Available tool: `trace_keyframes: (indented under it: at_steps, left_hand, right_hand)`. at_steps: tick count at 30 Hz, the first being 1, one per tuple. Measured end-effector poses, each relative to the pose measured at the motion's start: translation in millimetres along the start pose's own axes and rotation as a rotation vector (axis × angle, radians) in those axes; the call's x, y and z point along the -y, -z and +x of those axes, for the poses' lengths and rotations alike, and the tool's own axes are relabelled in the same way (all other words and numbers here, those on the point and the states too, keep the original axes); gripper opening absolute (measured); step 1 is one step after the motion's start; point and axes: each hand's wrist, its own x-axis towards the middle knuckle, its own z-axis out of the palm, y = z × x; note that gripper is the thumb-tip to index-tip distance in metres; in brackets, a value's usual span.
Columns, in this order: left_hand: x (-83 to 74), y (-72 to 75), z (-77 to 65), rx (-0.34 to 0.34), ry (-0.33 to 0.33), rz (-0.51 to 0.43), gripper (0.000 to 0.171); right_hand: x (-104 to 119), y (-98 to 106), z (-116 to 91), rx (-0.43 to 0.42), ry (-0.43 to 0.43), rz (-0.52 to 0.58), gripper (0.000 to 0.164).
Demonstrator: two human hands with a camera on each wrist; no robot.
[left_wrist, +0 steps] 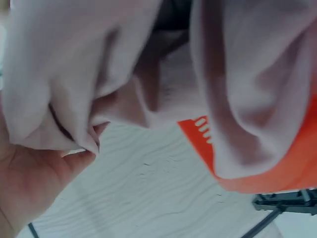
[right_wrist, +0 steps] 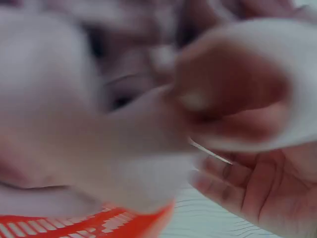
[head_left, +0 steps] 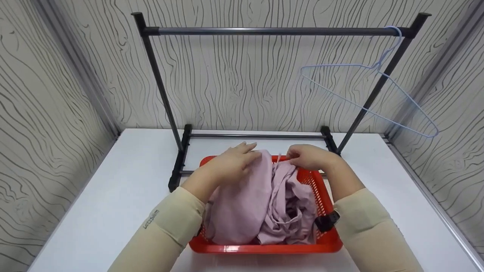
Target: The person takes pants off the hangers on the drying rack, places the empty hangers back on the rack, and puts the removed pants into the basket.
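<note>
A heap of soft pink cloth fills much of a red plastic basket, with a smooth flap raised on the left and crumpled folds on the right. My left hand holds the top of the raised flap; in the left wrist view, the thumb pinches a corner of it. Across the basket, my right hand pinches the cloth near the far rim, fingers curled. A thin strand of cloth stands up between the hands. Blurred folds hide part of the right hand in its wrist view.
Behind the basket stands a black metal rack on the white table. From its right end hangs a light blue wire hanger. Wood-patterned panels enclose the back and both sides.
</note>
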Motion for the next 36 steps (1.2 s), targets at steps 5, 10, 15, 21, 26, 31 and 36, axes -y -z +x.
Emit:
trace_keyframes:
  at_steps: [5, 10, 15, 21, 26, 31, 36]
  left_hand:
    - [-16.4, -0.4, -10.8, 0.123, 0.075, 0.074, 0.082]
    - [-29.6, -8.7, -21.4, 0.172, 0.108, 0.203, 0.104]
    - [-38.6, -19.3, -29.5, 0.205, 0.112, 0.369, 0.113]
    - [-42.6, -29.0, -36.8, 0.291, 0.131, 0.379, 0.116]
    - [-34.5, -36.6, -30.8, 0.328, 0.237, 0.201, 0.111]
    - [-22.4, -45.4, -20.8, 0.332, 0.262, 0.143, 0.107]
    - [-19.1, -48.0, -17.5, 0.337, 0.265, 0.161, 0.101]
  right_hand:
    - [18, 15, -16, 0.086, 0.044, 0.012, 0.061]
    - [37, 11, -33, 0.153, 0.132, -0.074, 0.086]
    - [55, -7, -46, 0.179, 0.105, -0.268, 0.099]
    - [59, -31, -43, 0.202, -0.026, -0.345, 0.101]
    - [49, -43, -29, 0.199, -0.077, -0.265, 0.100]
    - [40, -51, -14, 0.205, -0.093, -0.220, 0.095]
    - [38, -59, -2, 0.244, -0.175, -0.113, 0.090]
